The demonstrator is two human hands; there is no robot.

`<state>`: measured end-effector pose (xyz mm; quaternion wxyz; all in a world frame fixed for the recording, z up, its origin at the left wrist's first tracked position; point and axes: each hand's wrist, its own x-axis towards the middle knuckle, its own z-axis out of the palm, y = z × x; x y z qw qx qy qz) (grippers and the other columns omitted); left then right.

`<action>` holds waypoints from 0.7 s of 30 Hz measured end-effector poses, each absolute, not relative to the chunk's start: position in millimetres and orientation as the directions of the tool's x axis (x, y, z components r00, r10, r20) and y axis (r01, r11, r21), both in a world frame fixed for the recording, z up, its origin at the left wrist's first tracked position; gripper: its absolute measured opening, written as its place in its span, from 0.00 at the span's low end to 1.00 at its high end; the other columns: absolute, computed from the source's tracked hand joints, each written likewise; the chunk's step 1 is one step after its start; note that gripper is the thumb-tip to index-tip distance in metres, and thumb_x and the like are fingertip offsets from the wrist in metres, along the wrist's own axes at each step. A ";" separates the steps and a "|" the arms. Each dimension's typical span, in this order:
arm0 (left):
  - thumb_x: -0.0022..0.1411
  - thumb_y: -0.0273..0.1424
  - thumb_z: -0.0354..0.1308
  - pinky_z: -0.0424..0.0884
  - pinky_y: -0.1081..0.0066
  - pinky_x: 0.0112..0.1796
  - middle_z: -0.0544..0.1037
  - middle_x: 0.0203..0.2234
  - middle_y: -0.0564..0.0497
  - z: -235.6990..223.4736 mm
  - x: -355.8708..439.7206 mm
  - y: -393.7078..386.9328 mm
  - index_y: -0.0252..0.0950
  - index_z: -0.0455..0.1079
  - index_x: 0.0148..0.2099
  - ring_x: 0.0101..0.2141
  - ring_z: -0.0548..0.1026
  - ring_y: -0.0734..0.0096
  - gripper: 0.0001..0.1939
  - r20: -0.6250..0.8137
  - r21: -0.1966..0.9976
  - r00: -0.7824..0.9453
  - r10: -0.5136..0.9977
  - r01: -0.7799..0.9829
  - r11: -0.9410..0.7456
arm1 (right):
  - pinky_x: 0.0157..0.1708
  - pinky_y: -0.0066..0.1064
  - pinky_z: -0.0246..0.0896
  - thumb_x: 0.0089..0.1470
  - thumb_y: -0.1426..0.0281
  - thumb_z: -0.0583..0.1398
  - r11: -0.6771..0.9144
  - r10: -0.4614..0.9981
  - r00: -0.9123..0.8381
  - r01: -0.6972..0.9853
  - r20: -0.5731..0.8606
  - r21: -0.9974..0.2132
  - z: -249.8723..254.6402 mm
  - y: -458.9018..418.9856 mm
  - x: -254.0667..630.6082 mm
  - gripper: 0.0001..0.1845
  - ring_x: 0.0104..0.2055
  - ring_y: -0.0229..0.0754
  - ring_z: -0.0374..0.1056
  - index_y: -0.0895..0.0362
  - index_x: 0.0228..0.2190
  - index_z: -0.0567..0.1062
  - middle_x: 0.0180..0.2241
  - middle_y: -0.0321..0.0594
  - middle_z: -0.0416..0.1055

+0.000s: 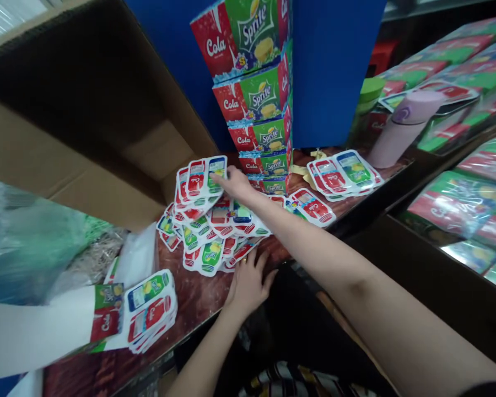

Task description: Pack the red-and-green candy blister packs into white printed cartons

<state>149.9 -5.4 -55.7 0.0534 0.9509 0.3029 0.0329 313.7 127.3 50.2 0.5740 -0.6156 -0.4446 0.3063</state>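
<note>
A heap of flat, white-edged Cola and Sprite printed packs (209, 256) lies on the dark red table in front of me. My right hand (236, 184) reaches across to the top of the heap, its fingers closed on the edge of a pack (197, 179) with a red and a green bottle shape. Others lie fanned out beneath that one. At the near edge of the heap, my left hand (250, 278) rests on the table edge with fingers apart, fingertips by the lowest packs. It holds nothing that I can see.
Behind the heap stands a tall stack of Cola and Sprite boxes (268, 105). An open cardboard carton (119, 187) is at left. More packs lie at lower left (151, 309) and right (343, 173), near a pink bottle (405, 129). Wrapped boxes (458, 204) fill the far right.
</note>
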 end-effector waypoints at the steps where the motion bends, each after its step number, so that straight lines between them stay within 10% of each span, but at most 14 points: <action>1: 0.66 0.42 0.47 0.69 0.54 0.48 0.63 0.56 0.38 -56.0 150.3 -4.8 0.37 0.58 0.62 0.51 0.68 0.50 0.26 0.031 0.113 0.816 0.577 0.571 -0.813 | 0.48 0.47 0.62 0.49 0.56 0.65 0.001 0.887 0.441 0.299 0.139 -0.954 50.6 133.1 313.6 0.29 0.47 0.52 0.69 0.65 0.44 0.69 0.41 0.53 0.73; 4: 0.67 0.41 0.47 0.69 0.54 0.48 0.64 0.56 0.37 -57.7 150.2 -3.6 0.36 0.59 0.61 0.51 0.69 0.51 0.24 0.052 0.084 0.825 0.563 0.558 -0.825 | 0.48 0.41 0.62 0.52 0.57 0.63 0.101 0.860 0.428 0.394 0.279 -0.914 44.6 99.2 323.4 0.22 0.44 0.47 0.69 0.62 0.41 0.71 0.38 0.46 0.73; 8: 0.67 0.40 0.47 0.70 0.54 0.44 0.64 0.56 0.36 -60.0 150.3 -2.2 0.36 0.58 0.62 0.48 0.71 0.50 0.24 0.080 0.033 0.843 0.532 0.531 -0.846 | 0.31 0.28 0.65 0.56 0.56 0.59 0.328 0.859 0.390 0.081 0.333 -0.941 -2.6 -30.6 349.2 0.16 0.28 0.35 0.68 0.55 0.36 0.73 0.31 0.36 0.73; 16: 0.65 0.37 0.52 0.71 0.55 0.41 0.64 0.54 0.33 -63.9 152.3 3.1 0.33 0.60 0.59 0.50 0.69 0.44 0.24 0.096 -0.077 0.891 0.443 0.450 -0.889 | 0.28 0.31 0.65 0.56 0.57 0.56 -0.474 0.641 0.626 -0.132 -0.444 -0.870 -230.5 -217.7 373.8 0.16 0.26 0.38 0.67 0.57 0.30 0.71 0.24 0.37 0.70; 21: 0.64 0.35 0.52 0.73 0.57 0.38 0.64 0.54 0.33 -61.0 153.4 3.4 0.37 0.52 0.64 0.51 0.69 0.44 0.28 0.051 -0.095 0.898 0.436 0.439 -0.893 | 0.41 0.38 0.67 0.60 0.62 0.57 -0.577 0.621 0.593 -0.097 -0.512 -0.811 -310.7 -171.5 377.8 0.13 0.39 0.40 0.70 0.60 0.37 0.72 0.37 0.41 0.72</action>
